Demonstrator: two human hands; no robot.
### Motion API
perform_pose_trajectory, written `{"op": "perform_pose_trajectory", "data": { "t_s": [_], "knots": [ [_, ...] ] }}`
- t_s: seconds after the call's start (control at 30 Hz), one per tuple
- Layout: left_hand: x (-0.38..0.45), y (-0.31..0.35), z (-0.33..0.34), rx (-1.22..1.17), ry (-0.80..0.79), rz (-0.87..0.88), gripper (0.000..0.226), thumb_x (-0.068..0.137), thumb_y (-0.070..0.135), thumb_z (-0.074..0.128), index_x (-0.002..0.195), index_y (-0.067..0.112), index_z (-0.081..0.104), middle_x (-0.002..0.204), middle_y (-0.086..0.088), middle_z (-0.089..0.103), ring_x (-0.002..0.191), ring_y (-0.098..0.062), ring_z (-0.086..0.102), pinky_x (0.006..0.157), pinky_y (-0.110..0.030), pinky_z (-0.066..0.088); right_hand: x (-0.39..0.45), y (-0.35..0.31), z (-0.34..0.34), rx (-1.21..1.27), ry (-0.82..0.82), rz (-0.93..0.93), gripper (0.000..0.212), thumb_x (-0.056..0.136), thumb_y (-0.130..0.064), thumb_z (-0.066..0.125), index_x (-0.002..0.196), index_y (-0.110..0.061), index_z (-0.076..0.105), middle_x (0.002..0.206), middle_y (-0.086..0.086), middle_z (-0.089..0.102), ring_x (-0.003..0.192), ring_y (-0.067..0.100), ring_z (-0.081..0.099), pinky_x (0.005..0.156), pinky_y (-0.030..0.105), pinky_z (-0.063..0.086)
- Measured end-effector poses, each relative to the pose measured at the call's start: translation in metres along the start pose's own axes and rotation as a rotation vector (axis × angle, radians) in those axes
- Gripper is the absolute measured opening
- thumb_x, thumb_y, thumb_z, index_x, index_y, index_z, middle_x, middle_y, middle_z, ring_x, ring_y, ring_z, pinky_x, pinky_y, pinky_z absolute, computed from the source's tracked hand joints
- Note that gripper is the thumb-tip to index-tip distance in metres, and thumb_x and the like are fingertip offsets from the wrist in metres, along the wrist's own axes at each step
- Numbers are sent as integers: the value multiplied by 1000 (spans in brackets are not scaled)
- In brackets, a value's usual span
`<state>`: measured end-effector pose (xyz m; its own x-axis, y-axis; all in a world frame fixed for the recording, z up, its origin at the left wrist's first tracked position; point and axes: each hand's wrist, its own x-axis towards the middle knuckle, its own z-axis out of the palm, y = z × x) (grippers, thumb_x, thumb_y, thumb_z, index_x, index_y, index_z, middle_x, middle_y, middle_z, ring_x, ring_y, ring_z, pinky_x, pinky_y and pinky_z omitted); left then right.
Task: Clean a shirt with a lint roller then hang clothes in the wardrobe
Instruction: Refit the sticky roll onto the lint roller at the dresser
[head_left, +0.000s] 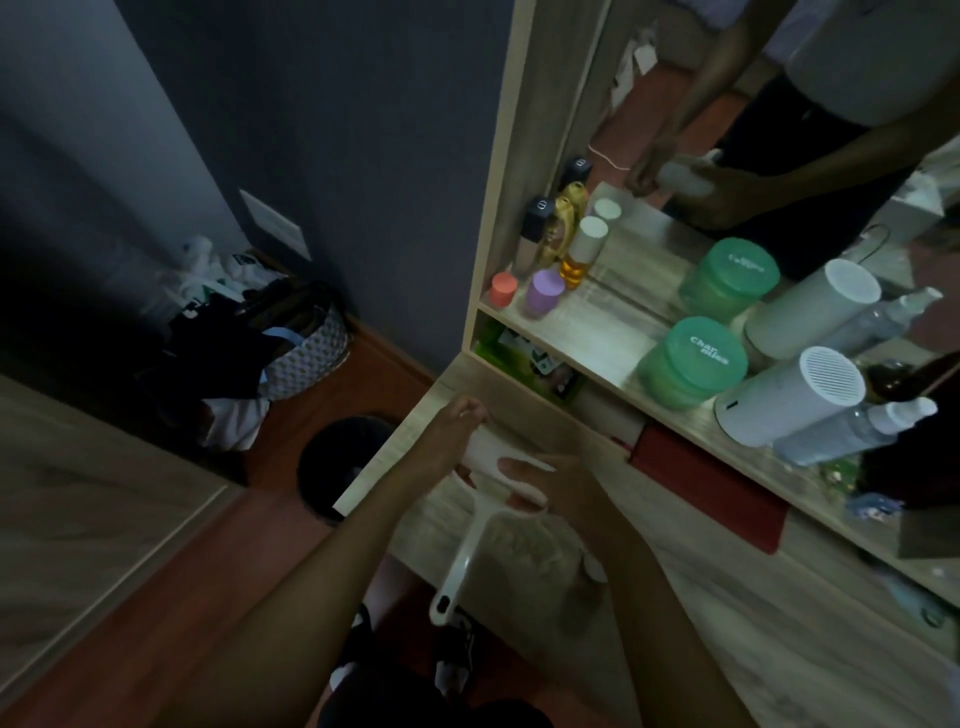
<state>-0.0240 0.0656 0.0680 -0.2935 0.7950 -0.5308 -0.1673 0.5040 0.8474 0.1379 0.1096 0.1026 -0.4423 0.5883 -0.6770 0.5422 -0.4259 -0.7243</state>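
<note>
1. Lint roller: white, held above the pale wooden desk top; its handle is pointed down toward the viewer, with a hanging hole at the end.
2. Left hand: closed around the far end of the roller's white drum, fingertips pinched at its edge.
3. Right hand: wrapped around the near end of the drum and the frame of the roller, thumb laid across the top.
4. Clear crumpled wrapper: seen lying on the desk top just below the right hand; details are blurred.
5. Red box: laid flat under the shelf, to the right of the hands.
6. Shelf: backed by a mirror; a green tub, a white cylinder with a slotted end and a clear spray bottle are set at its right; a coral cap, a lilac cap and an amber bottle at its left.
7. Dark round bin: placed on the red-brown floor beside the desk's left edge.
8. Patterned basket: stood against the dark wall, heaped with clothes.
</note>
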Motion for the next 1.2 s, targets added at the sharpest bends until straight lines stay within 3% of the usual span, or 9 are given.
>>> {"op": "perform_pose_trajectory", "data": {
  "t_s": [0.1, 0.23, 0.3, 0.5, 0.6, 0.8, 0.9, 1.07, 1.2],
  "knots": [
    [-1, 3, 0, -59, -12, -12, 15, 101, 18, 40, 91, 19, 52, 81, -8, 50, 59, -21, 53, 32, -24, 45, 0, 4, 3, 92, 64, 38, 40, 78, -41, 75, 102, -9, 72, 92, 12, 74, 86, 29, 71, 88, 45, 56],
    [1, 6, 0, 13, -68, -50, 13, 101, 13, 37, 105, 10, 49, 79, -8, 50, 56, -19, 51, 31, -20, 42, -2, 16, 11, 14, 138, -20, 48, 79, -45, 72, 106, -6, 70, 82, 6, 75, 76, 20, 72, 74, 32, 56],
    [2, 1, -1, -6, -104, -94, 15, 99, 11, 39, 107, 10, 51, 75, -8, 52, 52, -16, 47, 35, -19, 42, -7, 24, 13, 110, 183, -69, 48, 82, -45, 69, 107, -4, 69, 86, 9, 74, 78, 23, 71, 77, 36, 57],
    [14, -43, -10, -62, 43, -226, 22, 100, 21, 40, 99, 10, 59, 64, -6, 46, 50, -16, 42, 43, -22, 42, -16, 7, -18, 267, 253, -162, 33, 88, -38, 64, 97, -7, 67, 66, 9, 68, 53, 20, 62, 47, 25, 46],
    [23, -54, 3, -285, 140, -273, 29, 98, 31, 48, 105, 5, 57, 66, -6, 42, 54, -17, 43, 52, -28, 43, -16, 9, -22, 328, 218, -127, 26, 87, -37, 66, 92, -12, 67, 64, 6, 64, 54, 18, 55, 53, 29, 42],
    [41, -62, 35, -547, 258, -359, 17, 96, 19, 51, 106, 5, 55, 87, -12, 49, 81, -24, 51, 75, -38, 49, -19, 29, -20, 250, 211, -125, 32, 82, -45, 68, 88, -14, 76, 72, 11, 67, 67, 26, 57, 63, 37, 41],
    [45, -60, 39, -364, 188, -246, 22, 97, 30, 50, 103, 9, 53, 83, -8, 50, 74, -20, 51, 68, -34, 46, -21, 31, -20, 146, 202, -109, 36, 85, -42, 68, 93, -8, 74, 75, 17, 69, 66, 28, 59, 59, 34, 45],
    [44, -49, 28, 43, 123, -11, 39, 94, 35, 52, 127, 14, 55, 128, -8, 58, 118, -23, 54, 97, -34, 43, -11, 29, -13, 14, 205, -83, 34, 84, -44, 69, 94, -12, 74, 81, 19, 73, 65, 25, 65, 59, 32, 48],
    [23, -35, 11, -4, 62, 26, 44, 93, 49, 44, 116, 18, 64, 128, -9, 59, 114, -21, 56, 94, -34, 44, 6, 30, 4, -94, 220, -102, 41, 80, -46, 72, 92, -8, 74, 79, 19, 72, 64, 25, 65, 58, 31, 46]
  ]
}}
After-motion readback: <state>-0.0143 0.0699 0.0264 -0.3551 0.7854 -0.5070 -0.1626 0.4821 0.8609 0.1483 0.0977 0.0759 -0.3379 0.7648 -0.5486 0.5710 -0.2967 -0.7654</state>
